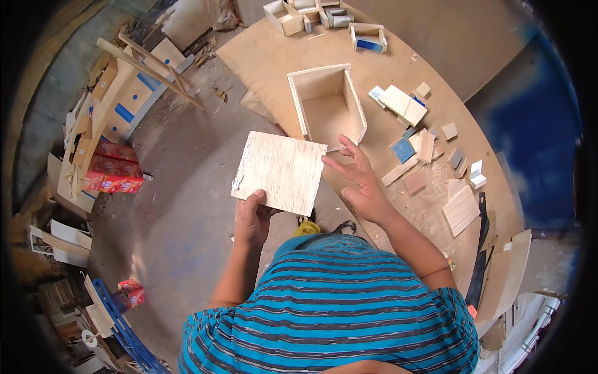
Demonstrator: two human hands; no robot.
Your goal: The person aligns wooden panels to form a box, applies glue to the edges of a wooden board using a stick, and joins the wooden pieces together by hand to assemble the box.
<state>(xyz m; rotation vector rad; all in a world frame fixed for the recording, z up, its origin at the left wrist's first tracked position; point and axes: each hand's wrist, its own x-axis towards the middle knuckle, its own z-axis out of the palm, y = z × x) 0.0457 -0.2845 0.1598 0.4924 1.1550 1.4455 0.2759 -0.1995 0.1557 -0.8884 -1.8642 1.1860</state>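
My left hand [252, 218] grips the lower edge of a square, rough-edged wooden panel [280, 171], its thumb on the face and its other fingers behind. At the panel's upper right corner is my right hand [361, 181], fingers apart, with a fingertip at or very near the edge and nothing held. Just beyond the panel, an open-topped wooden box [327, 112] rests on the work table [261, 62]. The panel partly hides the table edge below the box.
Small wood blocks [405, 106] and offcuts [461, 209] lie on the table to the right. Small wooden boxes [367, 38] stand at the far end. Red cartons [115, 168] and leaning boards are at the left, beyond the floor [174, 206].
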